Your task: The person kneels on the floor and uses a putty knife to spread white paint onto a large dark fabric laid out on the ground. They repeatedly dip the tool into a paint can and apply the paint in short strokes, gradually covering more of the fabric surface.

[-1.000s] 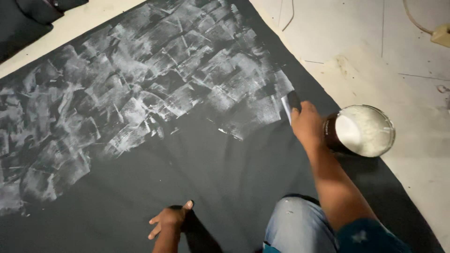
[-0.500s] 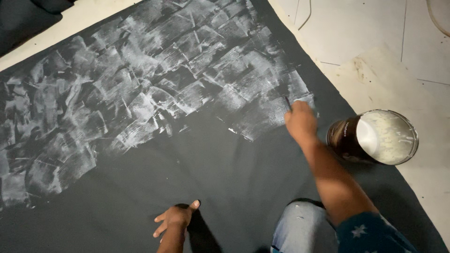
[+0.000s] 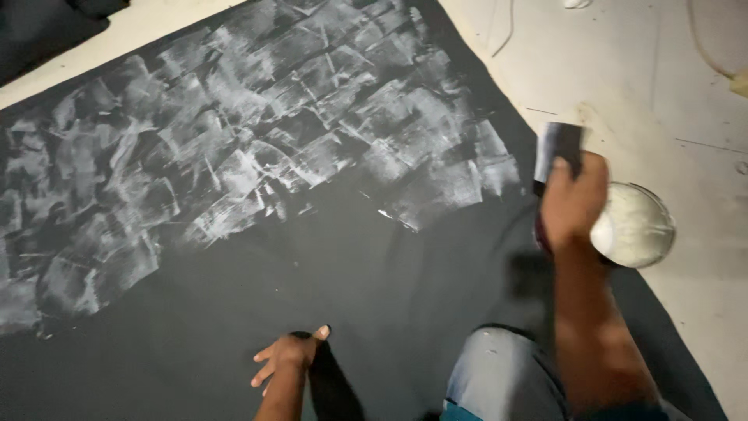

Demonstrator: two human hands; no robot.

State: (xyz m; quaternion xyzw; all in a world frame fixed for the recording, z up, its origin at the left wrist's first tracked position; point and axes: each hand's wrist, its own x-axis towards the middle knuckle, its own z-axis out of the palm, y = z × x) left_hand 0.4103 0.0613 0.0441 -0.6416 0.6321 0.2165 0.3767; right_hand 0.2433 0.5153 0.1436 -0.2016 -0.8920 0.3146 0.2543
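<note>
Right hand point(image 3: 573, 204): closed around a flat scraper point(image 3: 558, 148), lifted over the tub of white paste point(image 3: 633, 224).
Left hand point(image 3: 290, 355): spread flat on the dark sheet point(image 3: 374, 296) on the floor, bracing.
White smears point(image 3: 257, 148): spread across the sheet's far half.

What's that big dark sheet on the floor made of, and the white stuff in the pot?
The sheet looks like matte black cloth or a thin mat: it lies limp and shows no shine. The white stuff in the pot seems a thick paste or paint, as its streaks dry chalky. The scraper in the right hand looks flat and stiff, perhaps plastic.
</note>
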